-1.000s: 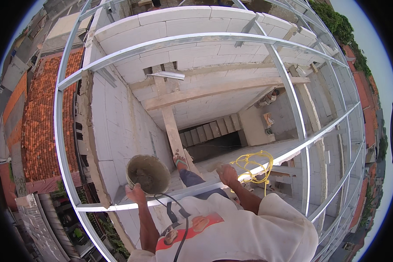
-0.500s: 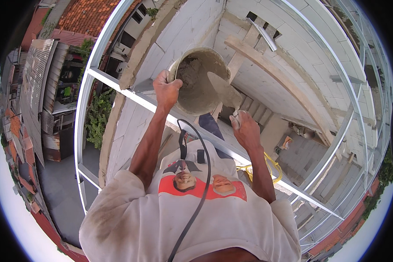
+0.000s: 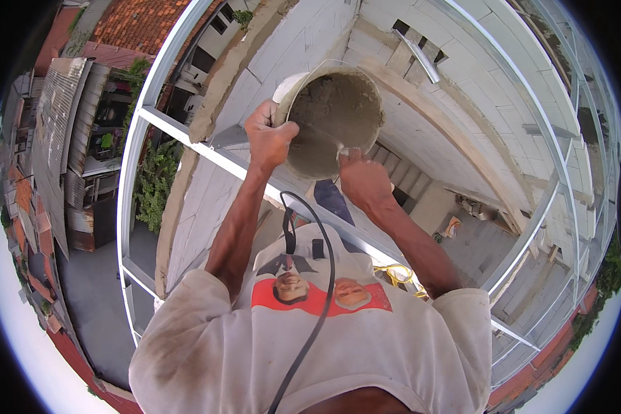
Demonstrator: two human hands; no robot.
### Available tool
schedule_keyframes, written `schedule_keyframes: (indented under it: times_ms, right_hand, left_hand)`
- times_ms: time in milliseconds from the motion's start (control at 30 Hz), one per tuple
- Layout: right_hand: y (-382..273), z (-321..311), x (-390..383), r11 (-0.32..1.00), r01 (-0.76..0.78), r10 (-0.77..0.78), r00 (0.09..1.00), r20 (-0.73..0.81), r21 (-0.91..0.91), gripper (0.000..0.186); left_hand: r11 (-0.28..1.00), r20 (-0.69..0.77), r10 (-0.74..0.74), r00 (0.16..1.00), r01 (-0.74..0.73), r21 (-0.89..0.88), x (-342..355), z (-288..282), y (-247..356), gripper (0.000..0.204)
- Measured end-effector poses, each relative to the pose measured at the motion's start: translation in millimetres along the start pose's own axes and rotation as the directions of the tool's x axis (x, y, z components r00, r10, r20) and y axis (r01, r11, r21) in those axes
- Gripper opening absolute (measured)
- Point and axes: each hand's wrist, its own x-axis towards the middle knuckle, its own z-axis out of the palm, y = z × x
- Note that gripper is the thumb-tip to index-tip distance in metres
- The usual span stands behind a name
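My left hand [image 3: 269, 134] grips the left side of a bucket [image 3: 290, 90] of grey wet mortar [image 3: 334, 100], which is tilted toward me. My right hand [image 3: 359, 176] is closed on the handle of a trowel [image 3: 321, 134], whose mortar-coated blade is down inside the bucket and hard to tell from the mortar. A silver metal frame beam [image 3: 234, 164] runs below the bucket, under my arms. A black cord [image 3: 309, 338] hangs over my printed shirt, and a coiled yellow rope [image 3: 393, 272] shows beside my right forearm.
Silver roof framing [image 3: 559, 152] surrounds me high above block walls [image 3: 269, 48]. A wooden beam [image 3: 455, 131] spans the drop, with stairs [image 3: 407, 172] and a floor [image 3: 497, 252] far below. Tiled roofs [image 3: 127, 27], corrugated sheets [image 3: 72, 117] and plants [image 3: 155, 179] lie outside on the left.
Since one second ago my view has swung left and down and the bucket has been lifted toward the middle. The trowel, visible above the rim half a second ago, has dipped into the bucket.
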Motion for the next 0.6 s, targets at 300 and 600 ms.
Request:
schedule_keyframes:
  times_ms: [300, 600]
  right_hand:
    - [25, -13, 14, 0.820, -0.313, 0.192, 0.939, 0.284, 0.479, 0.039]
    - [28, -26, 1, 0.836, -0.306, 0.185, 0.939, 0.291, 0.456, 0.033]
  left_hand:
    - [0.999, 0.022, 0.009, 1.000, -0.009, 0.032, -8, 4, 6, 0.021]
    - [0.996, 0.072, 0.086, 0.994, -0.087, 0.008, -9, 7, 14, 0.020]
